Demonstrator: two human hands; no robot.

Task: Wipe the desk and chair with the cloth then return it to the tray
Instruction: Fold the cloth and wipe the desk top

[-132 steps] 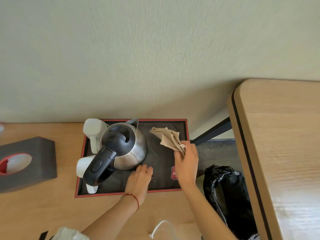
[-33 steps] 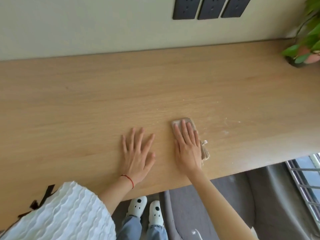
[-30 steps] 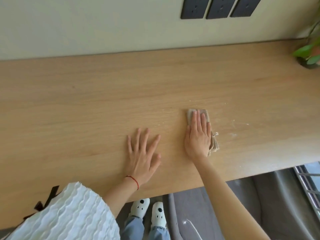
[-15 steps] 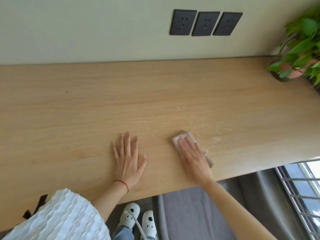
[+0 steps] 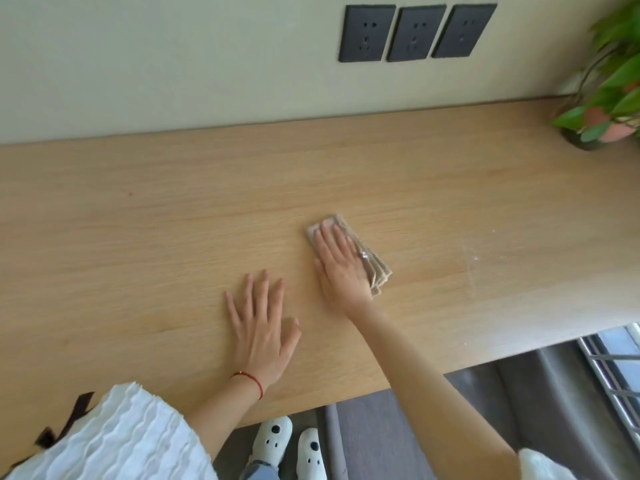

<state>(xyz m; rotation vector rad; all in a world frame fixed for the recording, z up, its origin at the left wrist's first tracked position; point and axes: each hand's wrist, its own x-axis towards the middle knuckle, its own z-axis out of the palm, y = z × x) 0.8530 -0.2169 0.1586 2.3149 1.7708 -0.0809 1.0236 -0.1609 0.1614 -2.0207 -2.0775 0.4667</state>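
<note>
A folded beige cloth [image 5: 375, 268] lies flat on the light wooden desk [image 5: 138, 237], near its middle. My right hand [image 5: 341, 268] presses down on the cloth with its fingers laid flat, covering most of it. To its left my left hand [image 5: 261, 332] rests palm down on the bare wood, fingers spread and holding nothing. Pale dusty smears [image 5: 472, 261] mark the desk to the right of the cloth. A grey upholstered chair [image 5: 381, 441] shows below the desk's front edge. The tray is out of view.
A potted green plant [image 5: 602, 109] stands at the desk's far right corner. Three black wall sockets [image 5: 415, 32] sit on the wall above. My feet in white shoes [image 5: 287, 445] are under the desk, and a window rail [image 5: 613, 379] is at the lower right.
After lifting the cloth from the kettle tray, my right hand has been sliding it back and forth across the desk; it now sits farther from the front edge. My left hand stays flat.
</note>
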